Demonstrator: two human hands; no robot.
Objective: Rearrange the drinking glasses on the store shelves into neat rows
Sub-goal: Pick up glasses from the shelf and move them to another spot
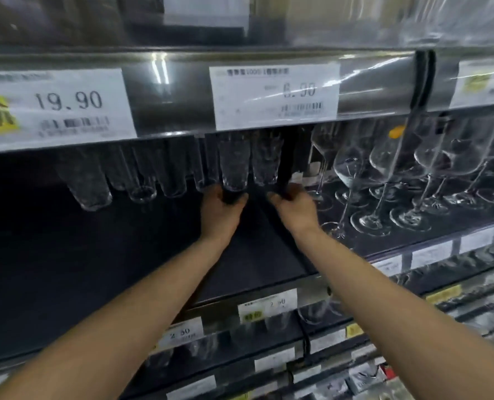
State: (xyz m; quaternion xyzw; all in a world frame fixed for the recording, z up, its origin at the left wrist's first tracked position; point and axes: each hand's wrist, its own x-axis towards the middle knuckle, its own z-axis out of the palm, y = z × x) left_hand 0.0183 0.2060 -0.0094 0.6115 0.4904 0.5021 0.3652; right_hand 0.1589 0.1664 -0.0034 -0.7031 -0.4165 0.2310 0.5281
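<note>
A row of tall clear tumblers [165, 171] stands deep on the dark shelf [66, 255], partly hidden behind the price rail above. My left hand [221, 210] reaches in and grips the base of one tall tumbler [234, 166] between thumb and fingers. Another tumbler [266, 163] stands just right of it. My right hand [293, 207] is beside it, fingers curled round the foot of a black upright divider [286, 157]. Both forearms stretch in from the bottom of the view.
Stemmed wine glasses [384, 174] crowd the shelf right of the divider. The price rail [167, 93] with tags overhangs the tumblers. Lower shelves hold more glasses [315, 310] behind price tags. The shelf's front left part is bare dark board.
</note>
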